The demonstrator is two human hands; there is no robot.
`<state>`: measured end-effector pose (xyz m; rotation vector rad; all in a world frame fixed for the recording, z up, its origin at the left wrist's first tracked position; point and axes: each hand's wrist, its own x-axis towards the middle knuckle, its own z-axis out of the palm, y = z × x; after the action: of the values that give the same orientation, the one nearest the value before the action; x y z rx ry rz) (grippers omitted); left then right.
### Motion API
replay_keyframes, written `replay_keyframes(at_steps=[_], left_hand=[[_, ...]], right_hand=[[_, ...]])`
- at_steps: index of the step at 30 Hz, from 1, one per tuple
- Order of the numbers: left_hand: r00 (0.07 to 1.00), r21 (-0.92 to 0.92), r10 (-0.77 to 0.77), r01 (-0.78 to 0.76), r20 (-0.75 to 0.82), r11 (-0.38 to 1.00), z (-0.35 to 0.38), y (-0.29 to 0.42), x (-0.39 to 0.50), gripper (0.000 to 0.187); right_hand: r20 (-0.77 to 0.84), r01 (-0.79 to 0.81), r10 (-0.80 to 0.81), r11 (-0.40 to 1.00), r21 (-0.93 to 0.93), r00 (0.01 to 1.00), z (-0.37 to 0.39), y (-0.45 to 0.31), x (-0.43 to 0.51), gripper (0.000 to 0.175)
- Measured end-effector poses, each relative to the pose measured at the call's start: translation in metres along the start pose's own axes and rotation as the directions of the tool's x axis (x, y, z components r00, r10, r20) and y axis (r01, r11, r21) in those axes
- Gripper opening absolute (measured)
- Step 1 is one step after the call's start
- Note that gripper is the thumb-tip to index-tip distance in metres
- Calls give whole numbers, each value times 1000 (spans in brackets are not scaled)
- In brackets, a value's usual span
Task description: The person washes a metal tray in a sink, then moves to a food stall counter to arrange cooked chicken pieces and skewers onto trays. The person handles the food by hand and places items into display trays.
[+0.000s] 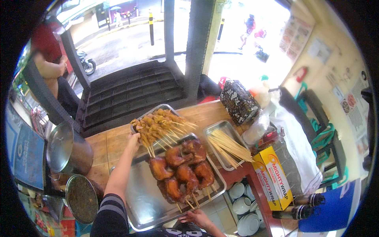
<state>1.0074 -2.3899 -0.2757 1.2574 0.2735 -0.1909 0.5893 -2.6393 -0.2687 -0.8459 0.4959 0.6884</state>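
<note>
My left hand grips the left rim of a small metal tray piled with skewered pieces of yellow-brown meat. Their bamboo sticks point towards me and to the right. Nearer to me, a large metal tray overhangs the counter's front edge. Several glazed, reddish-brown skewered chicken pieces lie on its right half, stick ends towards me. My right hand is at the large tray's near rim, beside those stick ends; whether its fingers close on the rim is unclear.
Bare bamboo skewers lie in another metal tray on the wooden counter. Two pots stand left. At right are a yellow cling-wrap box and tumblers. White bowls sit below. A person stands outside.
</note>
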Motion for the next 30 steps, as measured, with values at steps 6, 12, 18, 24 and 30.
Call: replay_keyframes(at_steps=[6,12,18,24,30], left_hand=[[999,-184,38,-37,-2,982,7,12,-22,27],[989,-246,146,-150,-35,958,-13,18,-20,31],[987,-248,162,-155,6,956,-39,51,-33,35],[983,-345,184,-174,-5,922,-61,97,-94,43],[942,-283,316,-336,-116,898,-83,122,-170,59]], right_hand=[[-19,-18,17,999,-33,1000,6,-8,0,36],[-49,12,-13,1000,-28,999,13,-11,-1,31],[-107,10,-11,1000,-10,994,30,-15,2,32],[-109,67,-58,994,85,992,55,-24,19,35],[-147,95,-87,994,51,985,58,-46,42,35]])
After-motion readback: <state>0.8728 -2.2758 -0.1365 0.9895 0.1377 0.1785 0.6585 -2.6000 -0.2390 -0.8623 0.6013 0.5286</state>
